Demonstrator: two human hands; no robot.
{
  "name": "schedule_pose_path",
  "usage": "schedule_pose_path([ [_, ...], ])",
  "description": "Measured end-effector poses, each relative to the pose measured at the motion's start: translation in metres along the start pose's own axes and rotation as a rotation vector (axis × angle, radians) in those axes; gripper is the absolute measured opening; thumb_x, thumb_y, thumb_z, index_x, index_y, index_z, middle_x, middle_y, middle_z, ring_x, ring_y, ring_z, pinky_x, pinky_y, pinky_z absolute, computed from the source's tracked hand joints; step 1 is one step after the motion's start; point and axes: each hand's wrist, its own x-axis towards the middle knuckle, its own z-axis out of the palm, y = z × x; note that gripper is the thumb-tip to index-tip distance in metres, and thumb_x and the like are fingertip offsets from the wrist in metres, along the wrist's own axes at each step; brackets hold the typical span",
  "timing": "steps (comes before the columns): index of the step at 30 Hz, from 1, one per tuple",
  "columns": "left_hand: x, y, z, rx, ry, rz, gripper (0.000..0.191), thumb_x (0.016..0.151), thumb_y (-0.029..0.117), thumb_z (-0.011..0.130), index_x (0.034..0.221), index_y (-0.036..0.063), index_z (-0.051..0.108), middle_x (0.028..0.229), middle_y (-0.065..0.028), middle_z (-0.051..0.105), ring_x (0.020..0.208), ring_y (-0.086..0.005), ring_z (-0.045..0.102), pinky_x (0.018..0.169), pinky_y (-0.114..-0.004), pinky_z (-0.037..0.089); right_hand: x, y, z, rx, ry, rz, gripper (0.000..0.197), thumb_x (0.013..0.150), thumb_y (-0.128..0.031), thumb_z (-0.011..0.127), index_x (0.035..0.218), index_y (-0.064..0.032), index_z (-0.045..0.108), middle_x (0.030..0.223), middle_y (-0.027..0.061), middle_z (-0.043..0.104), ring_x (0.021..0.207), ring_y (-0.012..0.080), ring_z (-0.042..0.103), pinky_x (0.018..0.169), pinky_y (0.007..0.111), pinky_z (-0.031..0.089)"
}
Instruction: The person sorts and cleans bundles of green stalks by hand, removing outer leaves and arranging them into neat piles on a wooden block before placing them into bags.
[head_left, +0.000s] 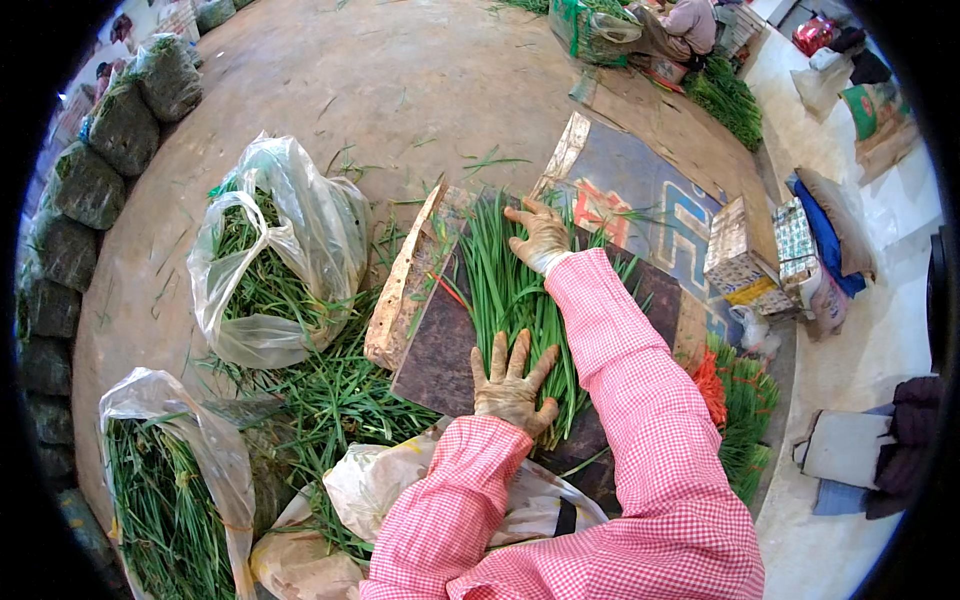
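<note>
A bundle of long flat green leaves, which look like garlic chives (491, 262), lies lengthwise on a dark, worn board (442, 352) before me. My left hand (514, 386), in a thin stained glove, rests flat on the near part of the bundle with its fingers spread. Farther up, my right hand (540, 236) lies over the bundle's right side, fingers apart and slightly bent. Neither hand is closed around the leaves. A thin red strip (450, 291) sticks out at the bundle's left edge.
Loose leaves (352, 397) heap left of the board, beside two clear plastic bags of greens, one farther (281, 337) and one nearer (236, 465). Orange ties (709, 386) and bundled chives (746, 420) lie right. Packed bags (79, 187) line the left; a person (686, 30) sits far off.
</note>
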Motion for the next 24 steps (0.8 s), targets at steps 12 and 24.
schedule_pose_path([
  [12, -0.001, 0.003, -0.005, 0.007, -0.025, -0.025, 0.073, 0.085, 0.052, 0.046, 0.149, 0.0386, 0.015, 0.158, -0.0126, 0.001, 0.144, -0.0381, -0.005, 0.111, -0.059, -0.008, -0.011, -0.011, -0.006, -0.151, -0.039, -0.024, 0.041, 0.074, -0.042, 0.071, 0.101, -0.0102, 0.070, 0.142, 0.0075, 0.045, 0.131, 0.0296, 0.036, 0.109, 0.042, 0.028],
  [24, -0.002, -0.001, 0.000, -0.005, 0.025, -0.027, 0.072, 0.085, 0.053, 0.047, 0.149, 0.0381, 0.016, 0.158, -0.0123, 0.002, 0.144, -0.0369, -0.003, 0.111, -0.058, -0.008, -0.055, -0.023, -0.026, 0.646, 0.070, 0.102, 0.020, 0.091, -0.020, 0.058, 0.098, -0.0048, 0.069, 0.091, 0.0051, 0.070, 0.064, 0.0124, 0.060, 0.065, 0.028, 0.048],
])
